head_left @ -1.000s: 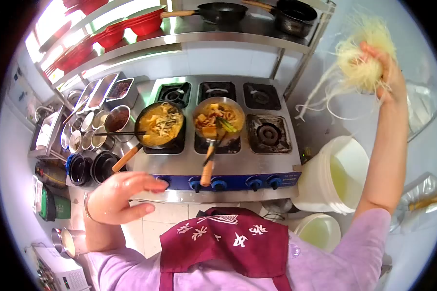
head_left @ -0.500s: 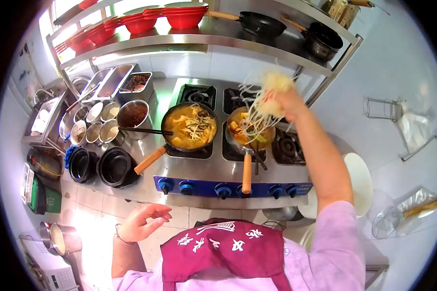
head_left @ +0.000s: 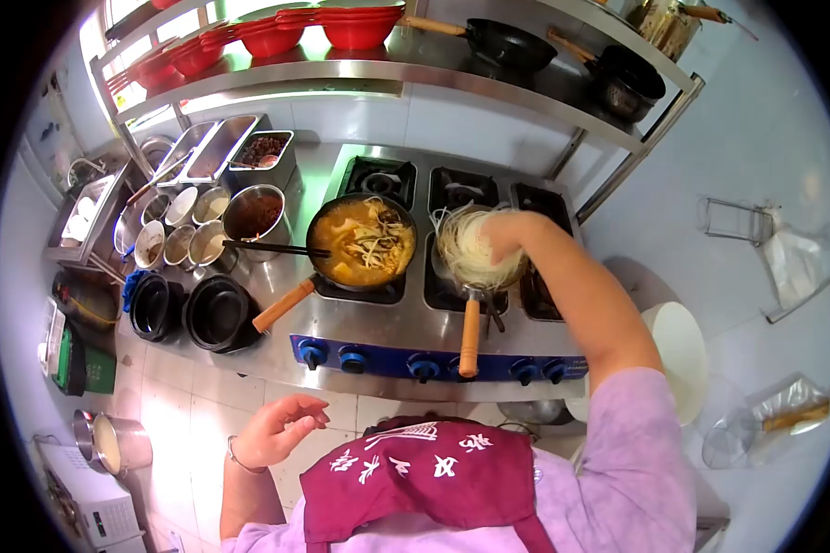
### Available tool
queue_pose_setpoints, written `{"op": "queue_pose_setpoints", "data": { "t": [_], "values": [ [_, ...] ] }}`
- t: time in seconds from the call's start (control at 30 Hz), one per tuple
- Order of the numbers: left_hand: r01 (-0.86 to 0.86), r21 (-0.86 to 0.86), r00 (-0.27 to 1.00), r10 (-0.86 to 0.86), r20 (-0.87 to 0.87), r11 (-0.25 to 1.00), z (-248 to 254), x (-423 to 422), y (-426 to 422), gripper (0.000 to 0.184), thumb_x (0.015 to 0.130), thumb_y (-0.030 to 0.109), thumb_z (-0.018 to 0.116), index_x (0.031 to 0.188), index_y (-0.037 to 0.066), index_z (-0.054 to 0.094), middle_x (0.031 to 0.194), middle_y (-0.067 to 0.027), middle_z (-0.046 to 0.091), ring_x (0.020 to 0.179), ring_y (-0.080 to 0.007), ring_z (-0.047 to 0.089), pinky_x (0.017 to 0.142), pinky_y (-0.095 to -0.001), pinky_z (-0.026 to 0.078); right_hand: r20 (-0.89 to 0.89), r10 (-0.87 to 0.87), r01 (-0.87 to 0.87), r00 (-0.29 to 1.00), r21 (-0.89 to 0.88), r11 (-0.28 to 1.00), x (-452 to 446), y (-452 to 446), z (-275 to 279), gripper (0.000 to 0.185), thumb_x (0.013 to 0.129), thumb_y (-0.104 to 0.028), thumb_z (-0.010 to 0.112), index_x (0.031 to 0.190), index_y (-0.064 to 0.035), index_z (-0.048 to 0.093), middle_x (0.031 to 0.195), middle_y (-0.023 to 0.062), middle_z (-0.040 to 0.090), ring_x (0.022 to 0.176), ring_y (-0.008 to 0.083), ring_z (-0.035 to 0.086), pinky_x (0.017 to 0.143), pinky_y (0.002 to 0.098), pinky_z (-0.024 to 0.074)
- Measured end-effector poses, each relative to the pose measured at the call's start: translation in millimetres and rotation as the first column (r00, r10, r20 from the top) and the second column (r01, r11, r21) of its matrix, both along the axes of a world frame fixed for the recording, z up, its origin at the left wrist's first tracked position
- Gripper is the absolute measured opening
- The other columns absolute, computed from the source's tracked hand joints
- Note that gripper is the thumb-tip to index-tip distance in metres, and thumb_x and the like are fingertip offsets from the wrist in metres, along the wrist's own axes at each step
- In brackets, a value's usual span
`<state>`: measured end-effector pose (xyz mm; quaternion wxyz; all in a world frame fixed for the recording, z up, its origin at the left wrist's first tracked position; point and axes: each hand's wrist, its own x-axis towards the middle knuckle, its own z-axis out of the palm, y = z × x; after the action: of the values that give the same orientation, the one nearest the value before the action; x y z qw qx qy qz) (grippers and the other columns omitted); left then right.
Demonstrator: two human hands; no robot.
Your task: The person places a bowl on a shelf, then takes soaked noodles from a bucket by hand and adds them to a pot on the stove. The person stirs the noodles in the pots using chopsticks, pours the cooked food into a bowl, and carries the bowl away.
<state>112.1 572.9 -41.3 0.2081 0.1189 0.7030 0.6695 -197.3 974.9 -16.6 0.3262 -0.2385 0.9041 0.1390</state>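
Observation:
White noodles [head_left: 466, 251] lie heaped over the right-hand pan, hiding its contents. My right hand [head_left: 507, 238] is on top of them, its fingers down among the strands and partly hidden. The pan's wooden handle [head_left: 469, 341] points toward me. Beside it, a second pan [head_left: 360, 241] holds orange broth with pale strips and chunks, and dark chopsticks [head_left: 272, 248] rest across its left rim. My left hand [head_left: 281, 429] hovers in front of the stove's edge, empty, with its fingers apart.
Left of the stove [head_left: 304, 318] stand black pots [head_left: 219, 313], a metal pot of red sauce [head_left: 254, 211] and several small containers. Above runs a metal shelf [head_left: 341, 70] with red bowls [head_left: 360, 32] and pans. A white bucket [head_left: 678, 355] stands at the right.
My right hand came from the far right to the right-hand pan, then lowered the noodles into it. My left hand drew back from the stove's front edge.

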Motion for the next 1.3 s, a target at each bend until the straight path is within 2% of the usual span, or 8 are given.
{"op": "queue_pose_setpoints", "data": {
  "t": [0.13, 0.27, 0.47, 0.63, 0.83, 0.97, 1.07, 1.3],
  "values": [
    [-0.021, -0.004, 1.000, 0.021, -0.003, 1.000, 4, -3, 14, 0.026, 0.091, 0.006, 0.052, 0.114, -0.004, 0.053, 0.095, -0.0094, 0.064, 0.088, -0.0155, 0.062, 0.079, -0.0279, 0.049, 0.105, 0.042, -0.037, 0.994, -0.051, 0.998, 20, -19, 58, 0.062, 0.078, -0.014, 0.063, 0.136, -0.0173, 0.042, 0.122, 0.0140, 0.056, 0.087, 0.0267, 0.064, 0.070, 0.0377, 0.0535],
    [-0.016, -0.014, 1.000, 0.016, -0.007, 1.000, 10, -4, 31, 0.026, 0.091, 0.006, 0.052, 0.114, -0.004, 0.053, 0.094, -0.0095, 0.064, 0.087, -0.0155, 0.062, 0.079, -0.0281, 0.049, 0.113, -0.167, 0.167, 0.979, 0.013, 0.986, 28, -22, 83, 0.055, 0.079, -0.009, 0.059, 0.133, -0.0151, 0.046, 0.120, 0.0119, 0.058, 0.090, 0.0253, 0.063, 0.073, 0.0376, 0.0533],
    [-0.020, -0.024, 1.000, 0.020, -0.014, 1.000, 8, -4, 46, 0.025, 0.091, 0.006, 0.052, 0.114, -0.004, 0.053, 0.094, -0.0094, 0.064, 0.087, -0.0154, 0.062, 0.078, -0.0283, 0.049, 0.169, -0.135, 0.216, 0.976, -0.709, 0.672, 51, 29, 104, 0.038, 0.081, -0.004, 0.055, 0.119, -0.0082, 0.057, 0.106, 0.0115, 0.062, 0.086, 0.0172, 0.061, 0.071, 0.0307, 0.0505],
    [-0.022, -0.015, 1.000, 0.022, -0.009, 1.000, 11, -2, 57, 0.025, 0.091, 0.007, 0.051, 0.114, -0.004, 0.053, 0.095, -0.0099, 0.065, 0.087, -0.0154, 0.062, 0.079, -0.0281, 0.049, -0.061, 0.245, -0.219, 0.968, -0.688, 0.692, 150, 22, 102, 0.070, 0.069, -0.018, 0.077, 0.132, -0.0197, 0.045, 0.103, 0.0073, 0.048, 0.080, 0.0191, 0.056, 0.069, 0.0317, 0.0479],
    [0.011, -0.035, 1.000, -0.012, -0.014, 0.999, 13, -5, 69, 0.025, 0.091, 0.006, 0.051, 0.113, -0.005, 0.053, 0.094, -0.0102, 0.064, 0.088, -0.0158, 0.062, 0.079, -0.0283, 0.049, -0.389, 0.139, -0.385, 0.910, -0.673, 0.631, 168, 2, 46, 0.015, 0.078, -0.017, 0.066, 0.082, -0.0070, 0.056, 0.092, 0.0066, 0.052, 0.074, 0.0280, 0.056, 0.064, 0.0346, 0.0473],
    [0.055, -0.040, 0.998, -0.056, -0.014, 0.998, 12, -2, 73, 0.027, 0.093, 0.004, 0.045, 0.118, -0.006, 0.049, 0.100, -0.0113, 0.062, 0.092, -0.0169, 0.060, 0.082, -0.0290, 0.048, -0.278, -0.383, -0.126, 0.881, -0.918, 0.376, 119, 24, 71, 0.015, 0.085, -0.020, 0.062, 0.081, -0.0052, 0.061, 0.076, 0.0042, 0.058, 0.069, 0.0130, 0.055, 0.061, 0.0287, 0.0444],
    [0.040, -0.025, 0.999, -0.039, 0.022, 0.999, 9, 1, 80, 0.027, 0.093, 0.005, 0.047, 0.117, -0.006, 0.050, 0.098, -0.0106, 0.062, 0.091, -0.0164, 0.060, 0.082, -0.0288, 0.048, 0.048, -0.355, 0.169, 0.934, -0.933, 0.317, 92, 23, 61, 0.016, 0.087, -0.021, 0.061, 0.085, -0.0054, 0.063, 0.073, 0.0008, 0.059, 0.065, 0.0072, 0.052, 0.058, 0.0254, 0.0423],
    [-0.052, 0.041, 0.996, 0.049, 0.078, 0.998, 7, 8, 77, 0.026, 0.093, 0.006, 0.048, 0.116, -0.006, 0.051, 0.097, -0.0104, 0.063, 0.092, -0.0162, 0.060, 0.083, -0.0290, 0.049, 0.063, -0.490, 0.232, 0.870, -0.928, 0.292, 104, 48, 145, 0.025, 0.090, -0.028, 0.054, 0.085, -0.0055, 0.064, 0.068, 0.0007, 0.056, 0.054, 0.0078, 0.051, 0.051, 0.0230, 0.0442]
  ]
}}
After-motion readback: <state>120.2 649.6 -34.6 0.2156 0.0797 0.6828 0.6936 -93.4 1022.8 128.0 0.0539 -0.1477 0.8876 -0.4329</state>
